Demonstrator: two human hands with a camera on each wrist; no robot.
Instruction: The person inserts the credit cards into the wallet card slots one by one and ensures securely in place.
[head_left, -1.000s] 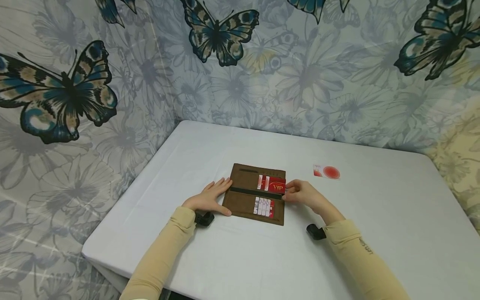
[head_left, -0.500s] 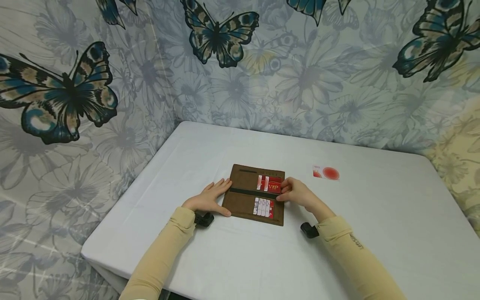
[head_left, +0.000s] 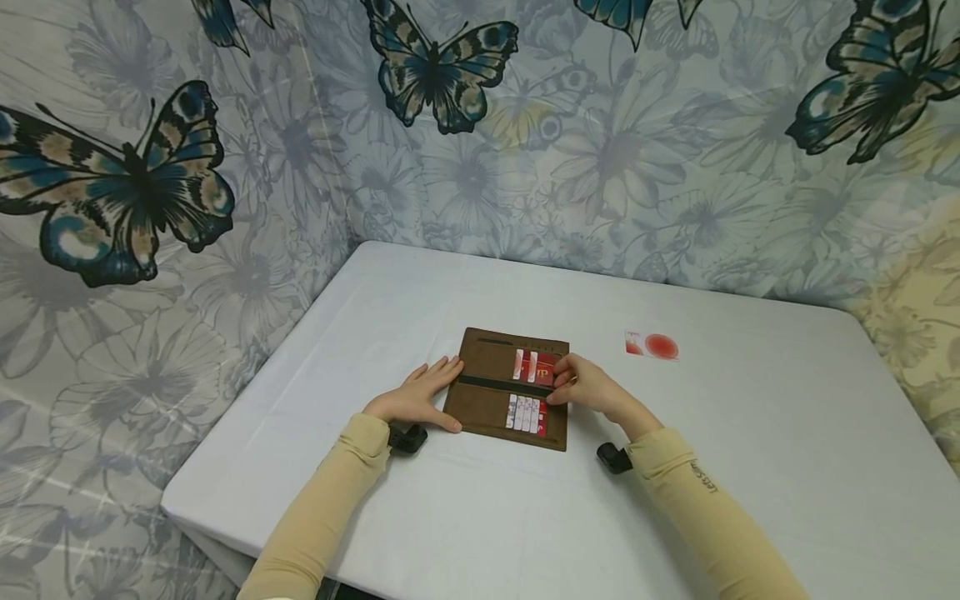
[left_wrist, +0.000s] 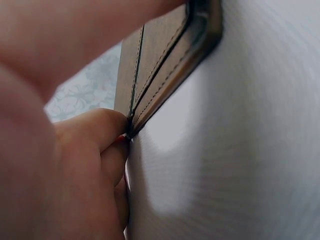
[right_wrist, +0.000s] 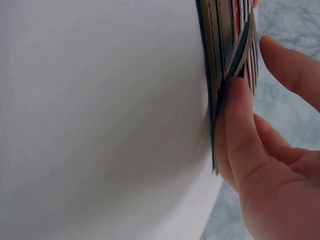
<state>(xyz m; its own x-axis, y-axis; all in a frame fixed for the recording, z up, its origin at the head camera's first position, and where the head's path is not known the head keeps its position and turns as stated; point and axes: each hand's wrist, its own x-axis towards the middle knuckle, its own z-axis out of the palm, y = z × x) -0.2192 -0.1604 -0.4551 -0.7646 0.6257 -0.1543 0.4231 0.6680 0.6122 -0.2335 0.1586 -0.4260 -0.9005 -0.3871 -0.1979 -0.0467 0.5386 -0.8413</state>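
Note:
In the head view a brown bifold wallet [head_left: 487, 408] lies unfolded on the white table. My left hand [head_left: 416, 397] rests spread on the table, its fingertips and thumb against the wallet's left edge. My right hand [head_left: 592, 387] holds the right end of a red VIP card [head_left: 544, 372], which sits partly inside an upper slot. The right fingers hide that end. From the right wrist, one fingertip [right_wrist: 240, 92] touches a raised pocket edge, while another finger [right_wrist: 287, 67] stands above it. White-and-red cards [head_left: 527, 414] fill the lower slots.
A white card [head_left: 652, 345] with a red circle lies on the table, right of the wallet. A white cloth covers the tabletop [head_left: 480, 517]. Butterfly-print fabric [head_left: 480, 183] hangs behind and along the left side. Black wrist cameras [head_left: 408, 438] sit below both hands.
My right hand has moved left over the wallet's right edge. The red VIP card has slid left, deeper into its slot. The left hand has stayed in place.

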